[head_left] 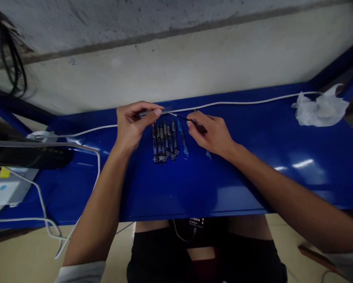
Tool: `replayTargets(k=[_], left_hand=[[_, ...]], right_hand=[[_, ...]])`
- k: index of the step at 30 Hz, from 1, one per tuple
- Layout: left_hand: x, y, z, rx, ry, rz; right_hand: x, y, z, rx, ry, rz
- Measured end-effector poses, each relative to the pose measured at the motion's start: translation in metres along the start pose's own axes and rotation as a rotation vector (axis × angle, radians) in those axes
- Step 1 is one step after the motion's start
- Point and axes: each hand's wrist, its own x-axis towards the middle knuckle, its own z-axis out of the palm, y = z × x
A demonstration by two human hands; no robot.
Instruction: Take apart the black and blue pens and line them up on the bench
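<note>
My left hand (pixel 132 125) pinches a pen barrel (pixel 143 114) with a grey part, its tip end pointing right. In my right hand (pixel 213 131) is a thin dark pen refill (pixel 182 117), closed between thumb and fingers. The refill's pale end meets or nearly meets the tip of the left-hand piece; whether they touch I cannot tell. Below and between my hands lies a row of several black-and-grey pens (pixel 165 141), side by side with clear ends towards me. A blue pen (pixel 182 137) lies right of them. Another blue pen (pixel 208 154) is mostly hidden under my right hand.
The blue table (pixel 170 192) stands against a wall. A white cable (pixel 241 103) runs along its back. A crumpled white plastic bag (pixel 320 108) is at the far right. On the left are a black box (pixel 32 156), a white device (pixel 13 188) and looping cables.
</note>
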Motion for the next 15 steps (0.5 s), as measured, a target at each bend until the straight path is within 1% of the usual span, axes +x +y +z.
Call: replayTargets(k=[6, 10, 15], left_hand=[[-0.0032, -0.0003, 0.0024, 0.026, -0.053, -0.041], [-0.0036, 0.0000, 0.0022, 0.033, -0.069, -0.040], [-0.0051, 0.0047, 0.0042, 0.062, -0.142, -0.069]], right_hand=[[-0.0003, 0.0009, 0.0016, -0.007, -0.025, -0.008], [-0.0014, 0.0022, 0.0033, -0.014, -0.026, -0.023], [-0.0017, 0.0017, 0.0024, -0.007, -0.049, -0.030]])
